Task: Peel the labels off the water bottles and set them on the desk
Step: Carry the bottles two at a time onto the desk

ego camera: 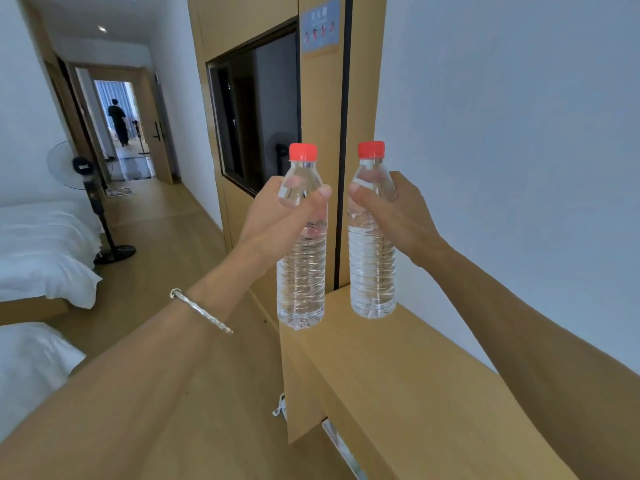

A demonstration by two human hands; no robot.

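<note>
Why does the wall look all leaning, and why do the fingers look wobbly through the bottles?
Head view: the wide lens tilts the wooden wall panel and stretches the arms at the edges; head view: clear water in the left bottle and right bottle bends the look of the left hand and right hand holding them.

The blue sign (320, 26) at 12 o'clock is too small to read. At 6 o'clock, the counter (398, 375) partly hides a white object (281, 405).
</note>
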